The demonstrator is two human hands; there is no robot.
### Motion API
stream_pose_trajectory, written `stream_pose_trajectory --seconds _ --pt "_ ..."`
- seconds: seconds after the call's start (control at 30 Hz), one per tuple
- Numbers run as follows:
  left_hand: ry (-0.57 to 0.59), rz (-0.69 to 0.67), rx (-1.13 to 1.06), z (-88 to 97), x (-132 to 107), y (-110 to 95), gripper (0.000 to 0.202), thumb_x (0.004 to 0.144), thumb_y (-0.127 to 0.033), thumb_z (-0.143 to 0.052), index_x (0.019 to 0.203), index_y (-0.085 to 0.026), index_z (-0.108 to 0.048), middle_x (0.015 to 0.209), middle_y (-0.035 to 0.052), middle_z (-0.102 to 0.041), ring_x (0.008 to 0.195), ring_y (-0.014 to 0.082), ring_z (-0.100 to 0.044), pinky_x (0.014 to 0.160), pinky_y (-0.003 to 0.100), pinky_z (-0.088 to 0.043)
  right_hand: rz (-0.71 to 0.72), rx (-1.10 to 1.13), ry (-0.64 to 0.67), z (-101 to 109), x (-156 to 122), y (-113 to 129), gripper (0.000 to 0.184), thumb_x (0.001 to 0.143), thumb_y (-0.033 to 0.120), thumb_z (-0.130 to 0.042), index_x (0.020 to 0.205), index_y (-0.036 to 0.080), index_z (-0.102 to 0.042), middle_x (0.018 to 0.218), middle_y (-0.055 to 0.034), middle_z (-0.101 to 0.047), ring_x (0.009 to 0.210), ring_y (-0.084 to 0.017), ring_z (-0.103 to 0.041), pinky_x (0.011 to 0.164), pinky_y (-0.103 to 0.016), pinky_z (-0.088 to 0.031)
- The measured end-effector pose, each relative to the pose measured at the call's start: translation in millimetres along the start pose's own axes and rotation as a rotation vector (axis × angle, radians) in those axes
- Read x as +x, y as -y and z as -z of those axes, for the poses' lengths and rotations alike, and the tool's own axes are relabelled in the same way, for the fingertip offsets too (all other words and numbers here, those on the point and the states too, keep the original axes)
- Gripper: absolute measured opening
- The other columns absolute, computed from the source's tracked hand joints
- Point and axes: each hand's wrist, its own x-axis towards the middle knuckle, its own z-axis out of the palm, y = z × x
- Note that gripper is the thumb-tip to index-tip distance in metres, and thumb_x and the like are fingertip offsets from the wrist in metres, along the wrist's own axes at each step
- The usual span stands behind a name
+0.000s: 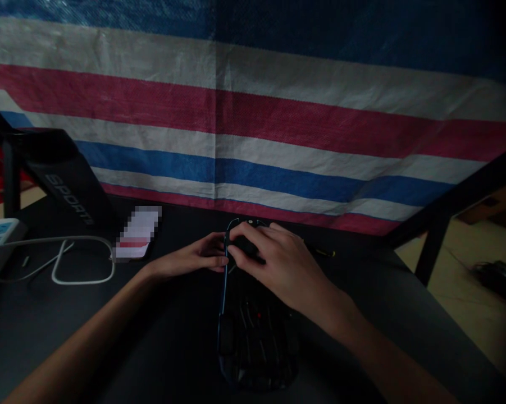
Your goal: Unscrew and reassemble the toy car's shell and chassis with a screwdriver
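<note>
A dark toy car [256,336] with a thin blue edge lies on the black table, its underside apparently facing up and its long side pointing away from me. My left hand [208,252] is closed on the left edge of the car near its far end, thumb and fingers pinching it. Over that same far end is my right hand [273,255], its thumb and index finger curled round a small black part [246,246]. What this part is stays too dark to tell. A tiny red spot shows on the car's body.
A phone [138,233] with a blurred screen lies left of my hands, beside a white cable [84,282]. A white power strip [2,238] sits at the left edge. A slim yellow-tipped tool [324,252] lies right. A striped sheet [253,123] hangs behind the table.
</note>
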Motion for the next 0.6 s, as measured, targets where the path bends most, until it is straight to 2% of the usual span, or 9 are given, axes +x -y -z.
stream_pose_trajectory --seconds 0.07,0.17,0.33,0.47,0.6 --pt "0.013 0.0 -0.014 0.6 -0.3 2.0 0.062 0.087 -0.029 -0.077 0.142 -0.023 -0.048 0.134 0.0102 -0.054 0.127 0.029 -0.053 0.107 0.051 -0.044 -0.024 0.029 0.012 -0.5 -0.7 0.0 0.01 0.101 0.025 -0.053 0.11 0.026 -0.059 0.094 0.0 -0.072 0.083 -0.017 -0.065 0.08 -0.032 -0.047" --pt "0.026 -0.018 -0.019 0.9 -0.4 2.9 0.063 0.086 -0.031 -0.078 0.141 -0.021 -0.049 0.134 0.012 -0.054 0.13 0.0308 -0.051 0.109 0.054 -0.042 0.005 0.09 0.022 -0.9 -1.1 1.3 0.022 0.096 0.016 -0.055 0.116 0.024 -0.055 0.111 -0.0026 -0.071 0.097 -0.017 -0.065 0.089 -0.033 -0.047" --pt "0.034 -0.04 0.002 0.2 -1.3 1.1 0.058 0.087 -0.033 -0.077 0.138 -0.021 -0.051 0.133 0.0108 -0.054 0.128 0.0302 -0.052 0.106 0.053 -0.046 -0.005 0.006 0.035 -1.7 -0.1 5.8 0.012 0.103 0.023 -0.049 0.109 0.025 -0.059 0.096 0.0002 -0.072 0.083 -0.018 -0.063 0.083 -0.034 -0.046" --pt "0.045 -0.07 -0.029 1.4 -0.6 3.3 0.054 0.086 -0.032 -0.078 0.133 -0.021 -0.054 0.127 0.0083 -0.055 0.125 0.0284 -0.053 0.106 0.052 -0.047 0.057 0.083 0.028 -0.4 1.2 7.3 0.018 0.098 0.016 -0.055 0.114 0.024 -0.057 0.111 -0.0009 -0.07 0.101 -0.018 -0.063 0.092 -0.035 -0.045" --pt "0.046 -0.044 -0.045 2.4 -0.1 5.6 0.062 0.086 -0.031 -0.078 0.14 -0.022 -0.049 0.131 0.0102 -0.054 0.121 0.0276 -0.056 0.106 0.053 -0.046 0.022 0.12 0.028 1.1 2.2 7.0 0.015 0.1 0.018 -0.052 0.111 0.026 -0.059 0.105 0.0001 -0.071 0.094 -0.017 -0.064 0.091 -0.036 -0.046"
